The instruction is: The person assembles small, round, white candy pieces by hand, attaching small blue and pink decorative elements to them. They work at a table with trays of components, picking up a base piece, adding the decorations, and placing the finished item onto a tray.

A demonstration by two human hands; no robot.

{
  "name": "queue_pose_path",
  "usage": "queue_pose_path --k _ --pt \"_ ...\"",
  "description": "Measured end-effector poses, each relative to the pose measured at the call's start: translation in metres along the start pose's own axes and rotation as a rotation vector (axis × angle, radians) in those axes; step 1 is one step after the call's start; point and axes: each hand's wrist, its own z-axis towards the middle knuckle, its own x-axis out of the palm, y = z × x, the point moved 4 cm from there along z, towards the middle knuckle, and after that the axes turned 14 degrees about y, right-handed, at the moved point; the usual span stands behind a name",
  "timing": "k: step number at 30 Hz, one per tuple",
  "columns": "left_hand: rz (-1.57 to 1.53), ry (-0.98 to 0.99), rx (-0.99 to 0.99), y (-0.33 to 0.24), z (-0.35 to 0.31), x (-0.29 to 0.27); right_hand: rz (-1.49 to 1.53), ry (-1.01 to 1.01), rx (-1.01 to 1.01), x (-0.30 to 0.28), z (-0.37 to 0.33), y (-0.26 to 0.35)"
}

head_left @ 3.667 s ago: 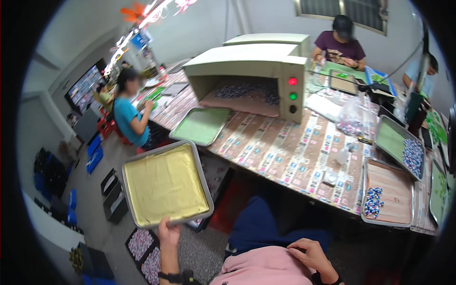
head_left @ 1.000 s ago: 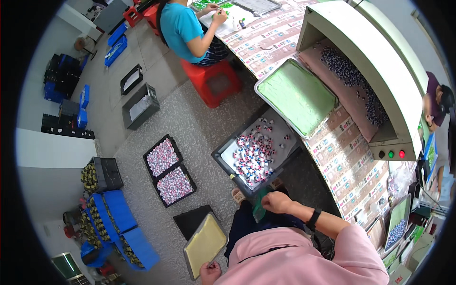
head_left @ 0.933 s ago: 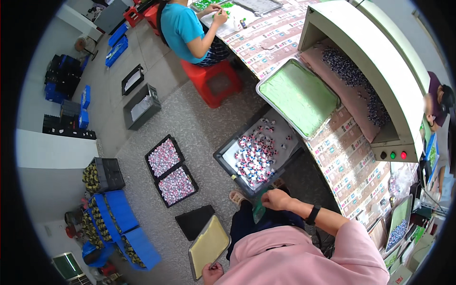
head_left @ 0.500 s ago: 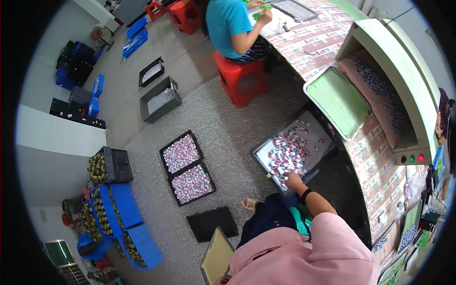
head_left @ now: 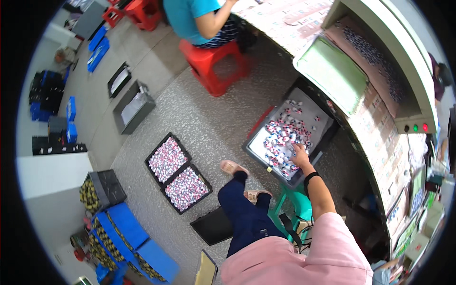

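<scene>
My right hand (head_left: pixel 300 156), with a black band on the wrist, reaches over a grey bin (head_left: pixel 248 151) and touches a heap of small white, red and dark blue pieces (head_left: pixel 285 137). The thumb and fingers look apart; their tips are partly lost among the pieces, whose kind is too small to tell. White lining shows under the heap. My left hand is out of view. Near the lower edge, beside my body, part of a cream tray (head_left: pixel 206 270) with a dark rim shows.
Two black trays of small pink-and-white pieces (head_left: pixel 167 159) lie on the floor, near an empty-looking black tray (head_left: pixel 212 227). A green stool (head_left: pixel 300 204) stands by my legs. Right is a curved table with a green tray (head_left: pixel 332 71) and a machine (head_left: pixel 403 57). A co-worker (head_left: pixel 190 19) sits on a red stool (head_left: pixel 216 66).
My right hand has moved farther into the bin, over the heap. My view has shifted, so my legs and feet show more. The left hand, earlier at the cream tray, has left view.
</scene>
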Motion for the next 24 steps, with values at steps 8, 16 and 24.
queue_pose_path --k 8,16,24 --pt "0.190 0.135 0.117 -0.111 0.093 -0.101 -0.049 0.171 0.330 0.043 -0.037 0.037" --pt "0.319 0.167 0.325 -0.241 0.197 -0.221 0.098 0.118 0.631 0.045 -0.070 0.103" --pt "-0.110 0.183 0.518 -0.357 0.270 -0.268 0.107 0.176 0.464 -0.050 0.009 0.267"
